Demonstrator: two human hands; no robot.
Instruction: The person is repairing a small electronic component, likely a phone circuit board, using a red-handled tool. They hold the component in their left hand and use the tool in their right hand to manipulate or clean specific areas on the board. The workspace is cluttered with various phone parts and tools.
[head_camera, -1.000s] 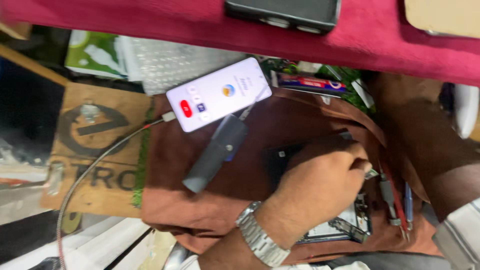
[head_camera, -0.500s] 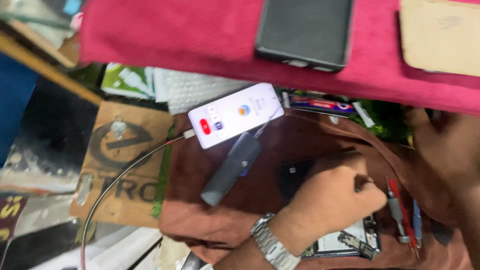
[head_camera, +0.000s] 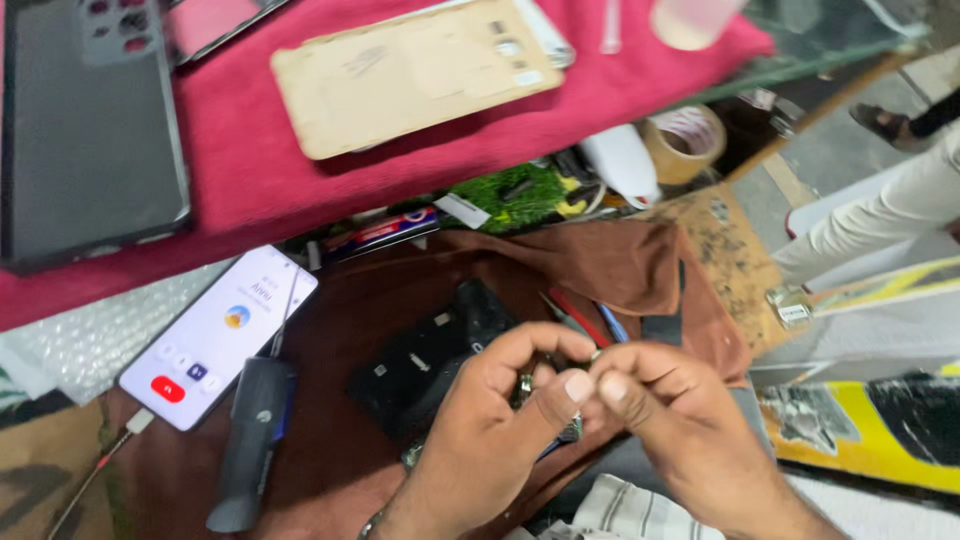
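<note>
— Hands (head_camera: 560, 400) first: where are they?

— Both meet low in the middle, over the brown cloth (head_camera: 620, 260) on the worktop. The left hand (head_camera: 500, 430) and the right hand (head_camera: 670, 420) are tip to tip, thumbs and forefingers pinched together on a small metal part (head_camera: 524, 384) (too small and too hidden to name). Fingers of both hands are clenched around it.

— And half a second ago?

— Only the left hand showed then, wristwatch and all, curled down on the dark phone body. Now the right one has come in beside it, and the hands have lifted a little off the black opened phone (head_camera: 430, 355), which lies just to their left on the cloth.

— What else moved?

— Mostly the view. It has swung to the right: the white phone with the lit screen (head_camera: 215, 335), once near the middle, now sits at the left, its cable (head_camera: 95, 470) trailing off the lower corner. The grey electric screwdriver (head_camera: 250, 440) lies just below it, as before.

— Above?

— The red cloth (head_camera: 250, 170) carries a dark phone (head_camera: 90, 130) and a tan back cover (head_camera: 410, 75). A roll of brown tape (head_camera: 685, 140) has come into view at the right, and screwdrivers with red and blue handles (head_camera: 585, 320) peek out just behind the fingers.
</note>
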